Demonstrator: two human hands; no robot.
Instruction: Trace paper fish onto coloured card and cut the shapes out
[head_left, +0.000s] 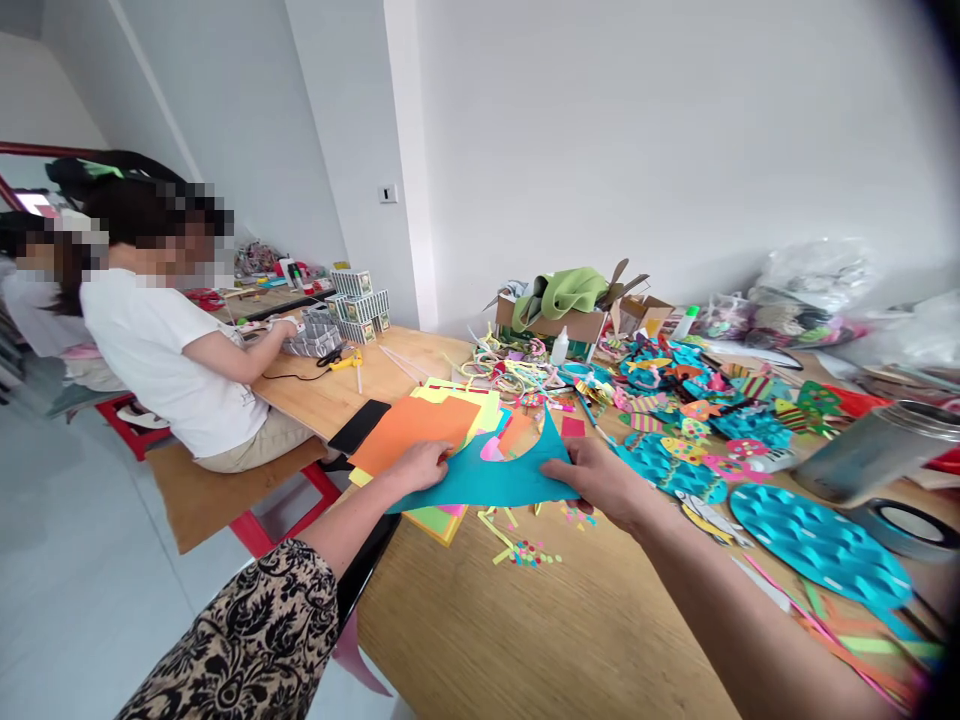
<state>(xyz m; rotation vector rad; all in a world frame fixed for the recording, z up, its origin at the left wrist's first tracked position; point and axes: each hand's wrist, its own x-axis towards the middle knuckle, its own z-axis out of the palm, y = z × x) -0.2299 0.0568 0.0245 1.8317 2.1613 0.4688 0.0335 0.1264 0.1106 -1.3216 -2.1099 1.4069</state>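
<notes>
Between my two hands is a blue sheet of paper (480, 482) with a curved cut along its upper edge. My left hand (421, 468) pinches its left side, and my right hand (589, 470) grips its right side, thumb on top. Behind the sheet lies a stack of coloured paper with an orange sheet (420, 425) uppermost. Small paper dots and yellow strips (525, 552) are scattered on the wooden table (525, 630) just below the blue sheet.
Blue oval pieces (821, 545), paper fish (742, 455), a metal flask (885, 450) and a tape roll (911, 525) crowd the right side. A cardboard box (551, 330) and glue bottle (559, 346) stand behind. On the left, a person (157, 360) sits near a yellow glue gun (346, 360).
</notes>
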